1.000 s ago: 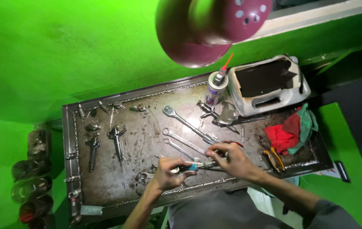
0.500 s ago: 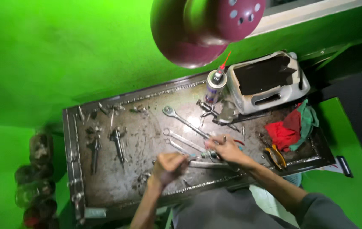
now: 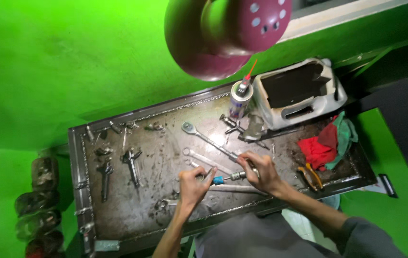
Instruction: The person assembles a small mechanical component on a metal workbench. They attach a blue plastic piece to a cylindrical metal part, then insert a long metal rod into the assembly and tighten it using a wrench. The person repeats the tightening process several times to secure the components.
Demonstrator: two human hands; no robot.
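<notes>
Over a grimy metal tray, the left hand had shifted right within the second and closed its fingers round the near end of a blue-collared tool. The right hand, just beyond, clamped the tool's far end. A ratchet wrench lay above the grip, pliers and red rag farther right.

Labelled white spray can with red straw upright at tray's far edge, beside white container
</notes>
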